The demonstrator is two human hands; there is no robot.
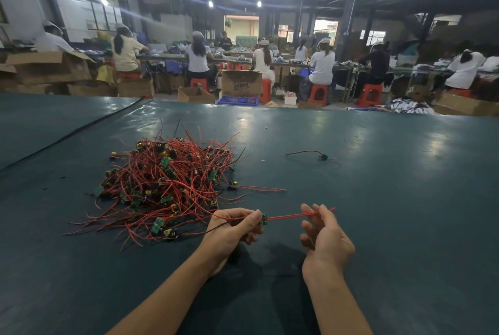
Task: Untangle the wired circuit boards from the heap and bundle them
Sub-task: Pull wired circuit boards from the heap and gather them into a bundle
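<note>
A heap of small green circuit boards with red and black wires [167, 186] lies on the dark green table [378, 199], left of centre. My left hand [235, 229] pinches one small board [263, 220] just right of the heap's near edge. Its red wires [291, 216] stretch rightward to my right hand [324, 235], whose thumb and fingers pinch them near their free end. Other wires from the held board trail back under my left hand toward the heap.
One separate wired board [322, 156] lies alone on the table, farther back and to the right. The table's far edge [270, 106] borders a workshop floor with cardboard boxes, red stools and several seated people.
</note>
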